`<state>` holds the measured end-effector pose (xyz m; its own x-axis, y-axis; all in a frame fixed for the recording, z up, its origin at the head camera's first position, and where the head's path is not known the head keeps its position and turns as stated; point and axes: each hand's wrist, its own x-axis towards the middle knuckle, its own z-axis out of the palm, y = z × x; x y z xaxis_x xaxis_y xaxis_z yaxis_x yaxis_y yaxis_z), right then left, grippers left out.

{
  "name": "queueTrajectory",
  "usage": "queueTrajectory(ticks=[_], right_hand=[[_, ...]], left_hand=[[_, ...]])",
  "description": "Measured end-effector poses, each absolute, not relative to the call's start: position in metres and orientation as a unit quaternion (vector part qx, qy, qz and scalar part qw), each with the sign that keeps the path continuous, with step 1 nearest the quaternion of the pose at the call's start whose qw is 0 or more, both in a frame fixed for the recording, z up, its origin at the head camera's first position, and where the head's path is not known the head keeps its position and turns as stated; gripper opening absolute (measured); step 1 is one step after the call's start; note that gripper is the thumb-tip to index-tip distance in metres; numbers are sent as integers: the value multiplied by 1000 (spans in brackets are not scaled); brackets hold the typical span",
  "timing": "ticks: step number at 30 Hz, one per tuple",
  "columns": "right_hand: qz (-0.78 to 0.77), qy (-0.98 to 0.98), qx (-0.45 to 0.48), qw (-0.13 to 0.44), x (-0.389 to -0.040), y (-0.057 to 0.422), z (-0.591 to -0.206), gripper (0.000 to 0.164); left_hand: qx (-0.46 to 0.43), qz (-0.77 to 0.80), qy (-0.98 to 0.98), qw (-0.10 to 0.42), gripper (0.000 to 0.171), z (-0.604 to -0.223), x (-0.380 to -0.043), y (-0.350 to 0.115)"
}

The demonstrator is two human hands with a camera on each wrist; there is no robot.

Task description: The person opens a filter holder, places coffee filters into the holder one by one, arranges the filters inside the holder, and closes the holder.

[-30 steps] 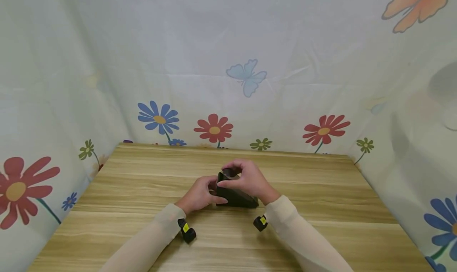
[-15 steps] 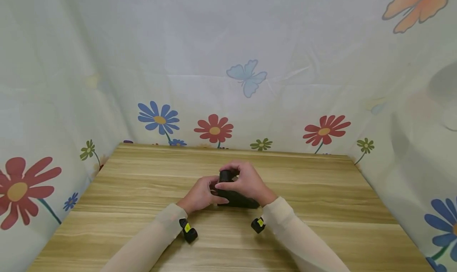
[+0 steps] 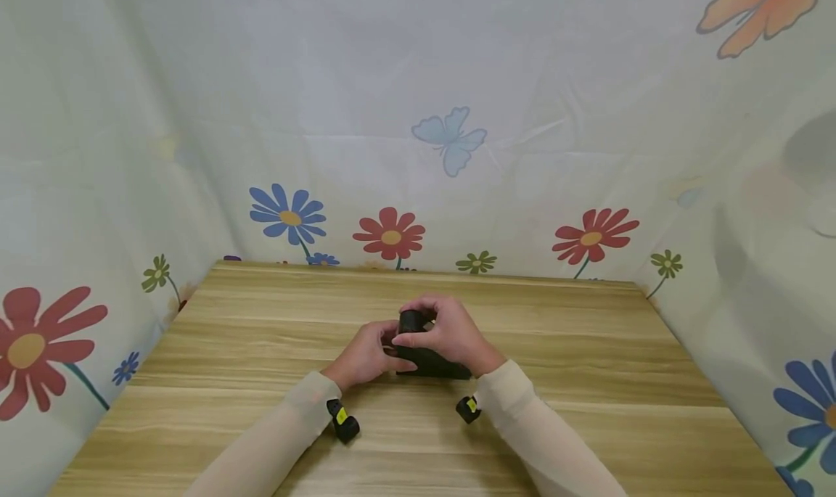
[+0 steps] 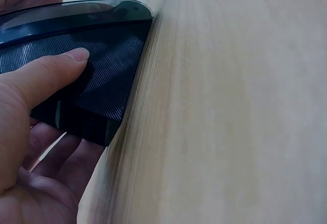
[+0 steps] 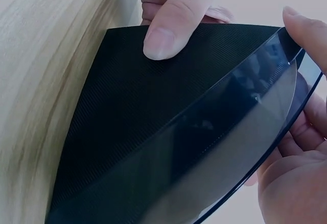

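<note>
A black, finely ribbed, wedge-shaped case (image 3: 434,366) stands on the wooden table, its exact kind unclear. Along one edge runs a bowed see-through flap (image 5: 204,132) with a dark rim. My left hand (image 3: 366,358) grips the case's left end, the thumb pressed on the ribbed face and the fingers behind, as the left wrist view shows. From above, my right hand (image 3: 451,331) holds the flap's upper end between thumb and fingers. A dark rounded part (image 3: 411,321) shows between that thumb and forefinger. The right palm hides much of the case's top in the head view.
The wood-grain table (image 3: 294,301) spreads around both hands. Behind and beside it hangs a white cloth (image 3: 366,83) printed with flowers and butterflies. A small black camera with a yellow mark sits at each wrist, near the left cuff (image 3: 343,421) and right cuff (image 3: 468,408).
My right hand has shifted slightly left and down, and the dark rounded part between its thumb and forefinger has come more into sight. The left hand stays nearly still on the case.
</note>
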<state>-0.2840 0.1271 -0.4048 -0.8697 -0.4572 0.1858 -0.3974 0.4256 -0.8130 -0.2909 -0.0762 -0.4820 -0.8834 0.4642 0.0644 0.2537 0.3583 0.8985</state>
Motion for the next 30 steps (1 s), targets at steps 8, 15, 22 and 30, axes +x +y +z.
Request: queueTrajectory(ticks=[8,15,22,30], right_hand=[[-481,839,-254,21,-282,126,-407,45],[-481,838,-256,10,-281,126,-409,44],[-479,841,-253,3,-281,126,-412,44],[-491,834,-253,-8,-279,124,-415,44]], left_hand=[[213,528,815,109,53,-481,-289,-76],[207,525,818,108,55,-480,-287,-76],[201,527,818,111,53,-483,-289,-76],[202,524,820,107,55,-483,-289,-76]])
